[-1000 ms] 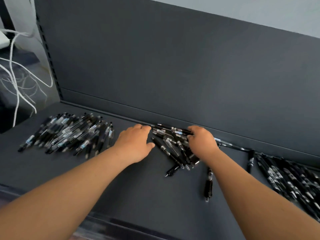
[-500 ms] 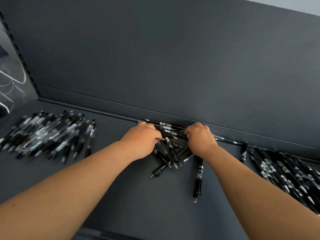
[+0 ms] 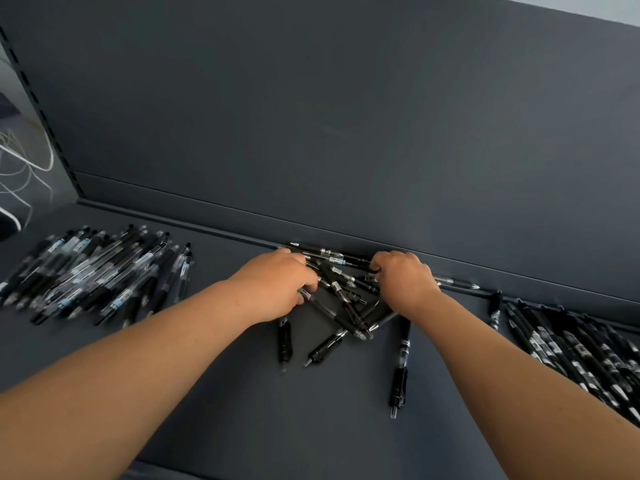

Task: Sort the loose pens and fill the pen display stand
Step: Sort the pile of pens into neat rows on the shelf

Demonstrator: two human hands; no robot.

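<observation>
A jumbled middle pile of black pens (image 3: 343,292) lies on the dark shelf (image 3: 311,427), against the back panel. My left hand (image 3: 273,285) presses on its left side, fingers curled around pens under the palm. My right hand (image 3: 403,280) closes on its right side, fingertips hooked over a long pen at the back. Single loose pens lie nearer me: one pen (image 3: 284,341) below the left hand, another pen (image 3: 325,346) slanted, a third pen (image 3: 400,368) under my right wrist. No display stand is in view.
A sorted left heap of clear-barrelled pens (image 3: 97,271) lies at the far left and a right heap of black pens (image 3: 571,344) at the far right. The upright back panel (image 3: 346,133) closes the shelf behind. White cables (image 3: 20,161) hang beyond the left edge.
Both hands have drawn closer together on the middle pile, and their fingers have curled tighter on the pens. One pen now shows below the left hand. The view has shifted slightly.
</observation>
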